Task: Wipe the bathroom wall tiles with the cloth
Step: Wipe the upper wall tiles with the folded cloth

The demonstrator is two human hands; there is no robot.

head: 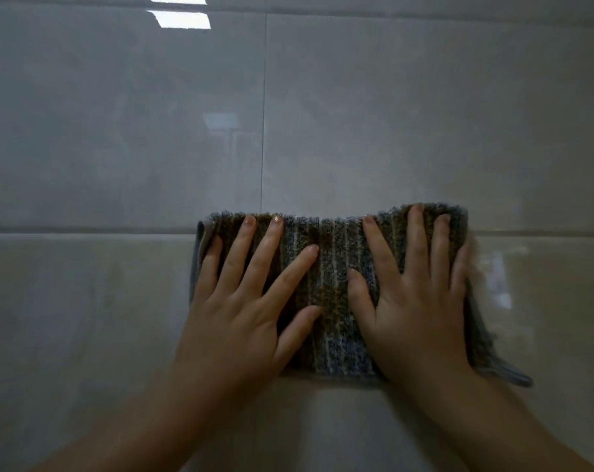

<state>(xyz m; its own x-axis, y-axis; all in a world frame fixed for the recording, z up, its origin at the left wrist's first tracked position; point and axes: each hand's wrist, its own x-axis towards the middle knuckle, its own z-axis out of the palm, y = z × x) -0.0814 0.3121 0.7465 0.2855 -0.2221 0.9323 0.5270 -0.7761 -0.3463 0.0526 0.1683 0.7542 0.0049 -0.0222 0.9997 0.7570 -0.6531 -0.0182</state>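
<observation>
Terry-soft and striped, the cloth (329, 294) lies pressed flat on the glossy wall tiles (118, 131), straddling a horizontal grout line. Your left hand (241, 311) and right hand (414, 301) rest on it, fingers straight and spread. It likely slides easily; press through both palms.

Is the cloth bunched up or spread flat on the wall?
Spread flat: the striped cloth lies against the wall tiles, left hand and right hand pressing it with straight fingers.
</observation>
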